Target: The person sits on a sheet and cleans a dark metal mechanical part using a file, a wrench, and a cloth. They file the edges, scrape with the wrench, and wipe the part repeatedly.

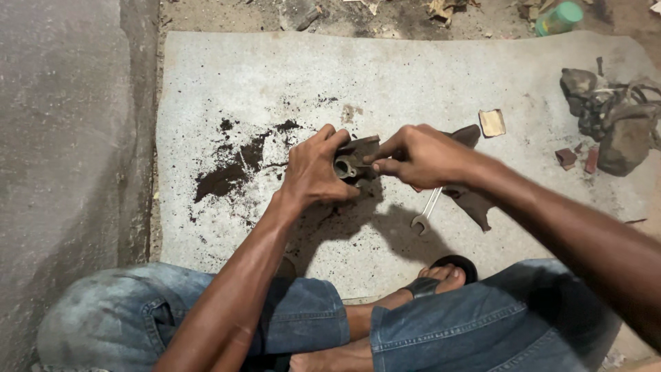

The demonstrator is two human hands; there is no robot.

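I'd keep the metal part [352,162] braced hard above the grey mat [413,76], working squarely at its round opening. My left hand [313,172] has its fingers curled tight around the part; my right hand [420,155] pinches its top edge, fingers pressed together.

The part [353,162] in the hands is dull, dark metal with a grimy, rough look. The mat [413,76] under it seems a grey, matt sheet, stained with dark crumbly dirt [231,172]. The spanner [427,210] is bright, smooth metal. The trousers [303,317] are worn blue denim cloth.
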